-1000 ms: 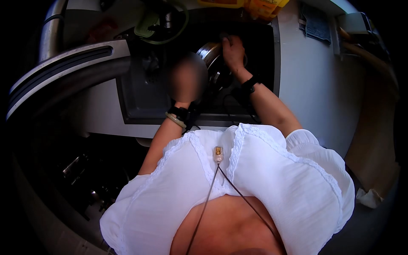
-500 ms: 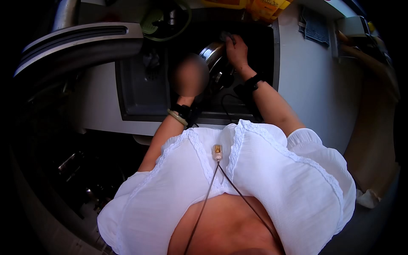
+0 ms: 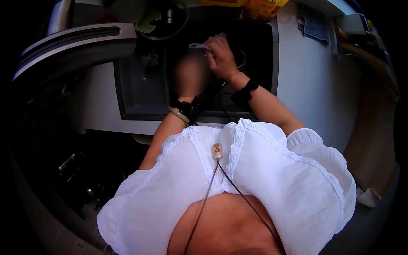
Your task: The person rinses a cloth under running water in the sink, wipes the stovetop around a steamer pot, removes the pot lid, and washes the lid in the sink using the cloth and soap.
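My right hand (image 3: 221, 57) is over the dark sink (image 3: 144, 95), fingers closed on a thin, pale grey rag (image 3: 199, 46). The rag shows at the fingertips. My left hand (image 3: 189, 78) is beside it on the left, close to the rag; a blurred patch covers its fingers, so its grip is hidden. Just right of my right hand, a thin pale curved rim (image 3: 242, 59) shows in the sink. The rest of that object is mostly hidden behind the hands and in shadow.
A large faucet (image 3: 80, 40) reaches in from the left over the sink. Behind it sits a green-rimmed basin (image 3: 161, 38). Orange-yellow packaging (image 3: 265, 8) stands at the back. A folded blue-grey cloth (image 3: 314, 27) lies on the white counter (image 3: 312, 85).
My right hand has moved left, carrying the rag close to my left hand. The shiny curved metal surface between the hands is now out of sight. My left hand stays nearly in place.
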`<control>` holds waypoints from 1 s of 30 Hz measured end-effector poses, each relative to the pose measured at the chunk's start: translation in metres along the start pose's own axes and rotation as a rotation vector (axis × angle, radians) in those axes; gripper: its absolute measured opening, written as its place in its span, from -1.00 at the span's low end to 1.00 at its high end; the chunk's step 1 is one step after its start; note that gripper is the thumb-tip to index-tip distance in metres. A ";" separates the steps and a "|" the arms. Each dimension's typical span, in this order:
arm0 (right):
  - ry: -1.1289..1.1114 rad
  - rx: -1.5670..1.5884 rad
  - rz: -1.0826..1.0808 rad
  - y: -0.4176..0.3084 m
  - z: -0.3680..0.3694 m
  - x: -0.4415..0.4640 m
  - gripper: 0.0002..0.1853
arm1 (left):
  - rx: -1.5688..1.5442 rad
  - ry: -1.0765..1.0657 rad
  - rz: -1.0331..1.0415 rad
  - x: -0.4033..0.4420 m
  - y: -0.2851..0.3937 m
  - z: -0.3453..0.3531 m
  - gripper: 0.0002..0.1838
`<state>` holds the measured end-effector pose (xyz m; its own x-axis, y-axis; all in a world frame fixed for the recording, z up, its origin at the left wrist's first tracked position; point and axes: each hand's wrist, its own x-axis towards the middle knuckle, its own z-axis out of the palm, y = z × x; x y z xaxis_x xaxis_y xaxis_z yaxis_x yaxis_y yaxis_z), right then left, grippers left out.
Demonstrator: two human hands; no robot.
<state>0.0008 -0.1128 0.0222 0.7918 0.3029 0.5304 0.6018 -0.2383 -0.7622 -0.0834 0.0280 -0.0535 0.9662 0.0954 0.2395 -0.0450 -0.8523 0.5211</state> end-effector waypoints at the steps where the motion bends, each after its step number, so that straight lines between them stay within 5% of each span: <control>1: 0.079 0.125 0.153 0.017 0.003 -0.003 -0.86 | 0.097 0.019 0.072 0.007 0.004 -0.005 -0.79; 4: 0.131 -0.024 0.689 0.095 0.008 -0.011 -0.80 | 0.080 0.000 0.086 0.020 0.027 -0.025 -0.82; 5: 0.133 -0.076 0.707 0.096 0.010 -0.013 -0.79 | 0.117 -0.030 0.071 0.019 0.025 -0.024 -0.83; 9: 0.162 -0.080 0.284 0.045 0.016 -0.017 -0.87 | 0.219 -0.222 -0.081 0.031 0.050 -0.038 -0.80; 12: -0.032 -0.074 -0.120 0.004 0.022 -0.030 -0.81 | 0.393 -0.094 0.137 0.015 0.027 -0.023 -0.81; 15: -0.077 0.007 -0.136 0.011 0.013 -0.022 -0.81 | 0.071 0.044 0.084 0.025 0.038 -0.027 -0.86; 18: 0.042 -0.094 -0.014 0.024 0.008 -0.014 -0.84 | 0.113 -0.041 0.011 0.026 0.038 -0.027 -0.88; 20: 0.015 -0.206 0.468 0.041 -0.005 -0.006 -0.81 | 0.171 -0.020 -0.008 0.030 0.039 -0.025 -0.88; 24: 0.015 -0.250 0.325 0.043 -0.007 -0.012 -0.79 | 0.117 0.018 0.043 0.032 0.040 -0.022 -0.90; 25: 0.062 -0.196 0.147 0.025 -0.005 -0.009 -0.81 | 0.123 0.002 0.025 0.031 0.039 -0.022 -0.90; 28: -0.017 -0.110 -0.071 -0.023 0.005 -0.016 -0.82 | 0.723 -0.092 0.249 0.018 0.017 0.001 -0.91; 30: -0.033 -0.086 -0.081 -0.002 0.010 -0.021 -0.82 | 0.468 -0.004 0.194 0.025 0.016 0.001 -0.88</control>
<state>-0.0180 -0.1094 0.0085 0.7372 0.3542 0.5753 0.6715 -0.2900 -0.6819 -0.0600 0.0161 -0.0403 0.9524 -0.0883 0.2918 -0.1057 -0.9934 0.0443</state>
